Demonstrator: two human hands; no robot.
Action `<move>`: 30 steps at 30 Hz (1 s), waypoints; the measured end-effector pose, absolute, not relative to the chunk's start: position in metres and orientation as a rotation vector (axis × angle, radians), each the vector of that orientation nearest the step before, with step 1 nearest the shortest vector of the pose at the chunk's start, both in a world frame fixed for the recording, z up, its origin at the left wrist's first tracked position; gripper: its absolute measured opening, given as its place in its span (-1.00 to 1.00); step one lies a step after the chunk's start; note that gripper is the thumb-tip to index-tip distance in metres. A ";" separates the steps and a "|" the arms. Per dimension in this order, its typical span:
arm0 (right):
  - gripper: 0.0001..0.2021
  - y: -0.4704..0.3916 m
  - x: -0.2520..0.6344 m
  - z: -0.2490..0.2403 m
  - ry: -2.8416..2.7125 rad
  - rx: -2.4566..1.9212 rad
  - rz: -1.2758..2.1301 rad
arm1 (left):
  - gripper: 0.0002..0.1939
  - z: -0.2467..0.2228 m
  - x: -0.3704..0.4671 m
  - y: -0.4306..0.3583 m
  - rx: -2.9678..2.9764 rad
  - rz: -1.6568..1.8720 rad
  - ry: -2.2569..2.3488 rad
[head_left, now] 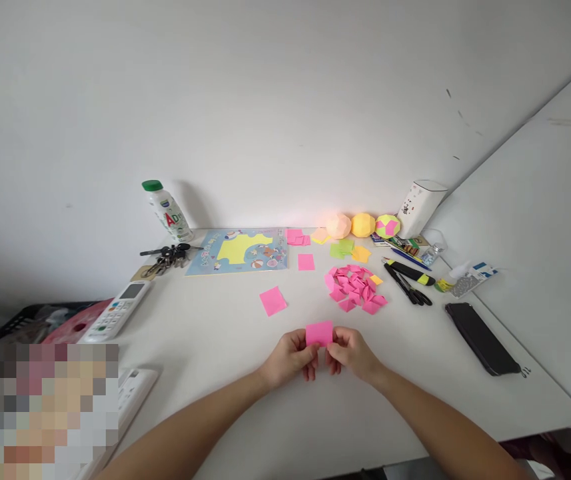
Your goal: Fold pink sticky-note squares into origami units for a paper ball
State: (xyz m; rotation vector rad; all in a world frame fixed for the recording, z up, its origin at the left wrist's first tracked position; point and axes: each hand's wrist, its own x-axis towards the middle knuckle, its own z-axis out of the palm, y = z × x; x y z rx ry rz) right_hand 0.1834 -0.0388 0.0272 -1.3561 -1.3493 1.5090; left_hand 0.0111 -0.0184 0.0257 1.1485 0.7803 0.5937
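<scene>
Between my hands, above the white table, is a small pink paper (319, 333). My left hand (292, 355) pinches its left side, and my right hand (349, 351) pinches its right side. Beyond them lies a ring-shaped heap of folded pink pieces (355, 285). A flat pink square (273, 301) rests to the left of the heap, and another pink square (306, 262) lies farther back. Green slips (342, 249) and more pink slips (297, 237) sit near the wall.
Paper balls (363, 225) stand along the wall beside a white container (421, 208). Scissors (408, 283), a cutter (409, 272) and a black phone (483, 339) lie right. A bottle (168, 212), keys (168, 257), a blue sheet (205, 260) and a remote (118, 311) are left.
</scene>
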 end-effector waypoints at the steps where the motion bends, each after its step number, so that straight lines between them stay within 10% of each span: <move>1: -0.97 -0.038 0.186 0.028 -1.335 -1.361 1.510 | -0.63 0.026 0.011 -0.018 1.133 0.602 0.779; 30: -0.87 -0.041 0.185 0.031 -1.336 -1.182 1.573 | -0.71 0.025 0.007 -0.014 1.156 0.596 0.668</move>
